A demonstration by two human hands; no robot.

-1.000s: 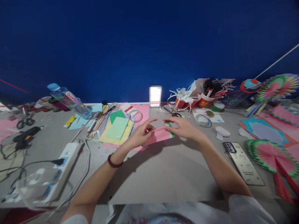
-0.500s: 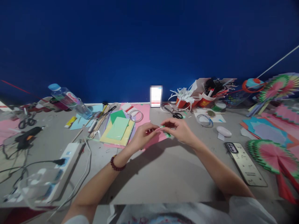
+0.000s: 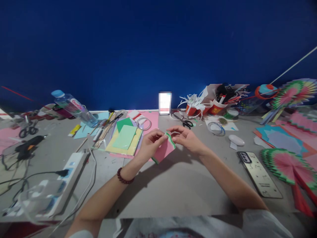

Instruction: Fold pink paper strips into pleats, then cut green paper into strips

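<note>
A folded pink paper with green edging [image 3: 163, 149] is held above the grey table [image 3: 173, 188] at the middle. My left hand [image 3: 150, 144], with a dark bead bracelet on its wrist, pinches the paper's upper left part. My right hand [image 3: 186, 138] pinches its top right corner. The paper hangs tilted, its lower end pointing down and left. Both hands are closed on it.
A stack of coloured paper sheets [image 3: 125, 138] and a tape ring [image 3: 143, 123] lie to the left, scissors [image 3: 184, 121] behind. A phone [image 3: 259, 173] and pleated paper fans [image 3: 284, 163] lie right. A power strip [image 3: 64, 175], glue gun [image 3: 26, 147] and water bottle [image 3: 74, 107] sit left.
The pink paper lay nearly flat between both hands; now it is lifted and turned on end, folded narrower. Both hands have drawn closer together.
</note>
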